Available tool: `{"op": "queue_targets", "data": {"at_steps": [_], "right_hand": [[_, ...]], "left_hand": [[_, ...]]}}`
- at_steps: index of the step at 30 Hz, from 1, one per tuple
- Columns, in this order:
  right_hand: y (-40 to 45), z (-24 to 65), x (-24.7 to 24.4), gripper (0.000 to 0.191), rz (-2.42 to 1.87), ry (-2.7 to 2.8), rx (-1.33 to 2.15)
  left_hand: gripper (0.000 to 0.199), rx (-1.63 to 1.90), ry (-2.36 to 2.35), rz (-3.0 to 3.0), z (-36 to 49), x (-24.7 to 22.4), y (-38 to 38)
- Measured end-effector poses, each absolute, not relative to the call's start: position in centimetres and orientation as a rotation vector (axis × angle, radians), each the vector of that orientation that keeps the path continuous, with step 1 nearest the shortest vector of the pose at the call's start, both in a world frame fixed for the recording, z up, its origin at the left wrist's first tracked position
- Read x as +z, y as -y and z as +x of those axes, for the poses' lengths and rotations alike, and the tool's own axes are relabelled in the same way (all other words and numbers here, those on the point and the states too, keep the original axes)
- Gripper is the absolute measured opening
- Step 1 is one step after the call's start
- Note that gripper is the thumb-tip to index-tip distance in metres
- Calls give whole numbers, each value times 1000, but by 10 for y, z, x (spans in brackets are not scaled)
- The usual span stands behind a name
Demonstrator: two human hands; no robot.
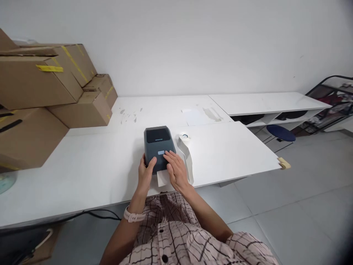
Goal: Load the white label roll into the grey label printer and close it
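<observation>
L hand grips printer, R hand atop, w/ 1 roll nearby.

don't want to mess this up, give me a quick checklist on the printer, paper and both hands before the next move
1. Left hand gripping the label printer at its side: ok.
2. Right hand touching the printer, fingertips near the pale button: ok.
3. Paper roll's strip tidily wound: not ok, it trails loose toward the table's near edge.
4. Paper slip at the printer's front fed from inside: cannot tell.
5. Cardboard boxes apart from the printer: ok.
</observation>
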State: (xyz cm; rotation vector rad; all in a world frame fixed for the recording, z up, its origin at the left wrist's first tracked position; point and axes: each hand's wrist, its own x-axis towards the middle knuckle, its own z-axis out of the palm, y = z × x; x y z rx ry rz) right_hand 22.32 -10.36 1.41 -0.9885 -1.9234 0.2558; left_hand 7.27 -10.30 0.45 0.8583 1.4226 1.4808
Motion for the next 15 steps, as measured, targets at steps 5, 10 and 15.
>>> {"op": "queue_targets", "data": {"at_steps": [5, 10, 15], "right_hand": [[97, 221, 6, 35, -951, 1846, 333], [94, 226, 10, 37, -916, 1872, 399], [98, 229, 15, 42, -931, 1894, 418]], "left_hand": [[65, 1503, -1497, 894, 66, 1, 96], [75, 1501, -1643, 860, 69, -12, 131], [49, 1221, -1531, 762, 88, -16, 170]]}}
